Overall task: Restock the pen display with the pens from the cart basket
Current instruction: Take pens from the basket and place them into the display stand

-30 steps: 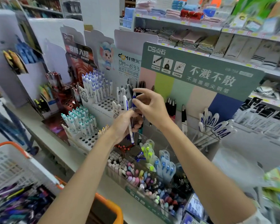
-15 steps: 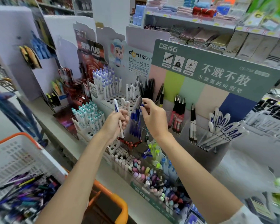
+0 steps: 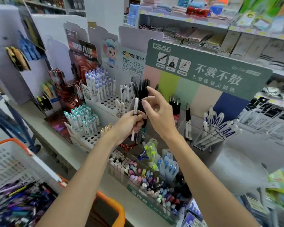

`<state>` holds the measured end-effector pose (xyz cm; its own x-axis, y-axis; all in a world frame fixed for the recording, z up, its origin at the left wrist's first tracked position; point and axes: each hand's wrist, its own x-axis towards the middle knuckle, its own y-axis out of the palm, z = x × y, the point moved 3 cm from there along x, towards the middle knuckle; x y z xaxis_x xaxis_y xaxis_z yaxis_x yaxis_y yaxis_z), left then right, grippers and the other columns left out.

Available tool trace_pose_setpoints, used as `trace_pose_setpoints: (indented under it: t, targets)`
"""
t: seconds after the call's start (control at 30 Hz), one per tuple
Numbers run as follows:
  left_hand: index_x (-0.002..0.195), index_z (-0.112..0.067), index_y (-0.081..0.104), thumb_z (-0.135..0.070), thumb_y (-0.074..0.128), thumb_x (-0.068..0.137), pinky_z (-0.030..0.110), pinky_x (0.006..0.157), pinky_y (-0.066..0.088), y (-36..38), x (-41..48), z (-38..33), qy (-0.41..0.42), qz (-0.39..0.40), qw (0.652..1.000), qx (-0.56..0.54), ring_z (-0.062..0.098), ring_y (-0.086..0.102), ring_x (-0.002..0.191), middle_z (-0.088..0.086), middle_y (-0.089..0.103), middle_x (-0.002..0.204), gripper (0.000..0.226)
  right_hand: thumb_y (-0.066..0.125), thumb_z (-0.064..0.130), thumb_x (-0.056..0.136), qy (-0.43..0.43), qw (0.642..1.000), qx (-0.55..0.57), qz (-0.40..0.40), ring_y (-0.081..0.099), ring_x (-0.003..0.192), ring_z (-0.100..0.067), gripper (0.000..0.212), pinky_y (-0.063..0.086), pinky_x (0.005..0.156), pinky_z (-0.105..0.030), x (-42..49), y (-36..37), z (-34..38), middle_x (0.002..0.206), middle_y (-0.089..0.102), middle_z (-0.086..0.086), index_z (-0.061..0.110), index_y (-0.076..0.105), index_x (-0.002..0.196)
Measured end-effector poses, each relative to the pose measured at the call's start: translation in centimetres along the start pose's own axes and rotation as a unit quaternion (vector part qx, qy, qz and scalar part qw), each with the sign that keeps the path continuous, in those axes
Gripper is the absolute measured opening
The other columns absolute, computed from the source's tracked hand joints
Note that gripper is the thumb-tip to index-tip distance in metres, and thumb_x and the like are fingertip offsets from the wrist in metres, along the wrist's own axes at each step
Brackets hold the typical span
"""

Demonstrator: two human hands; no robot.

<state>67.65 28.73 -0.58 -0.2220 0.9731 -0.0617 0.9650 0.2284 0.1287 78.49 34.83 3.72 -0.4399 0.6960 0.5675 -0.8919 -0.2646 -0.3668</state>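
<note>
My left hand [image 3: 129, 124] grips a small bunch of pens upright: a white pen [image 3: 135, 106] stands out, with dark pens beside it. My right hand [image 3: 159, 112] is right next to it, thumb and fingertips at the tops of the dark pens; whether they pinch one is unclear. Both hands hover in front of the green-headed pen display [image 3: 203, 66], near its slot of black pens [image 3: 142, 86]. The white cart basket [image 3: 15, 167] with an orange rim sits at the lower left, with several loose pens [image 3: 20, 205] in it.
White peg-hole pen racks [image 3: 103, 102] with purple- and teal-capped pens stand to the left. A clear tray of erasers and small pens [image 3: 144, 176] lies below my arms. White-and-blue pens [image 3: 220, 126] lean in the display's right slot. Shelves of towels rise behind.
My right hand has left the display slot and come back to the pens in my left hand. My left hand has shifted right and slightly up with its pens.
</note>
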Motion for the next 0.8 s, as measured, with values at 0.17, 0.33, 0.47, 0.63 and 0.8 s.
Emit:
trace_pose_setpoints:
  t: [0.17,0.33,0.47,0.63,0.8]
  targets:
    - [0.104,-0.007,0.055,-0.005,0.040,0.103,0.023,0.058,0.039,5.9,1.6,-2.1,0.020,0.103,0.994,0.003,0.009,0.046,0.058,-0.004,0.052,0.066,0.016,0.071,0.013,0.090,-0.006,0.997,-0.025,-0.072,0.068,0.085,-0.007,0.025,0.056,0.082,-0.028,-0.1,-4.7,1.2,0.091,0.073,0.002,0.011,0.069,0.115]
    - [0.106,-0.013,0.061,0.011,0.043,0.088,0.026,0.080,0.052,7.5,3.2,-2.1,0.073,-0.035,0.994,0.079,0.014,0.063,0.087,0.005,0.065,0.098,0.035,0.069,0.009,0.092,-0.022,0.956,0.009,-0.293,0.068,0.080,-0.007,0.015,0.054,0.077,-0.022,-1.3,-14.1,2.5,0.089,0.071,0.001,0.008,0.068,0.106]
    - [0.085,-0.009,0.061,0.017,0.035,0.084,0.017,0.053,0.043,8.0,3.8,-1.5,0.082,-0.084,0.993,0.028,0.011,0.051,0.059,0.002,0.060,0.068,0.037,0.067,0.014,0.093,-0.057,0.925,-0.058,-0.372,0.067,0.083,-0.008,0.014,0.054,0.079,-0.025,-2.9,-19.7,2.8,0.089,0.068,0.008,0.012,0.066,0.106]
    - [0.080,-0.009,0.061,0.017,0.033,0.085,0.018,0.051,0.039,10.1,3.6,-0.9,0.060,-0.071,0.995,0.024,0.009,0.051,0.055,0.004,0.059,0.066,0.038,0.067,0.015,0.093,-0.033,0.927,-0.166,-0.333,0.064,0.079,0.000,0.017,0.054,0.078,-0.022,-4.7,-20.0,-0.1,0.088,0.067,0.008,0.008,0.067,0.109]
    - [0.082,-0.008,0.061,0.016,0.033,0.086,0.017,0.050,0.039,10.6,3.2,-0.7,0.043,-0.063,0.997,0.025,0.012,0.046,0.057,0.006,0.058,0.069,0.036,0.073,0.016,0.088,-0.010,0.924,-0.259,-0.281,0.061,0.087,-0.012,0.019,0.048,0.077,-0.019,-6.3,-18.7,-2.8,0.088,0.070,0.004,0.009,0.071,0.105]
